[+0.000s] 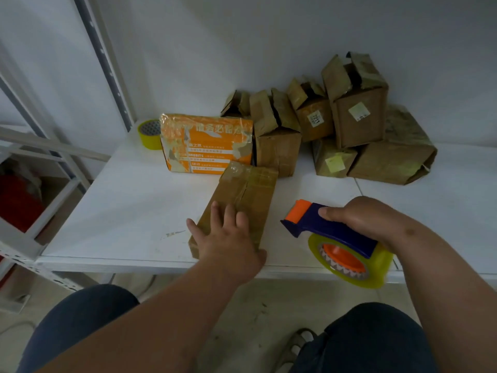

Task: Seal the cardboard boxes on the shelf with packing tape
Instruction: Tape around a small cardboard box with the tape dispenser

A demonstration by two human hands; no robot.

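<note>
Pressing flat on the near end of a long brown cardboard box [239, 208], the left hand [228, 240] lies palm down, fingers spread wide, nothing held in its grip. Box lies lengthwise on the white shelf board [129, 205], near end at the front edge; clear tape runs along its top seam and over the far end. Just right of the box, apart from it, the right hand [360, 219] has its grip wrapped round a blue and orange tape dispenser [322, 227]. The dispenser carries a yellowish roll of clear packing tape [376, 267], which overhangs the shelf's front edge; its orange end points toward the box.

Behind the long box: an orange printed carton wrapped in torn clear film [207, 144], upright, touching the box's far end or just beside it; cannot tell which. A spare yellow tape roll [149, 134] stands behind the carton's left corner. Further right, against the white wall [269, 44], a pile of small brown cardboard boxes [349, 119], several with flaps standing open, some stacked on others.
</note>
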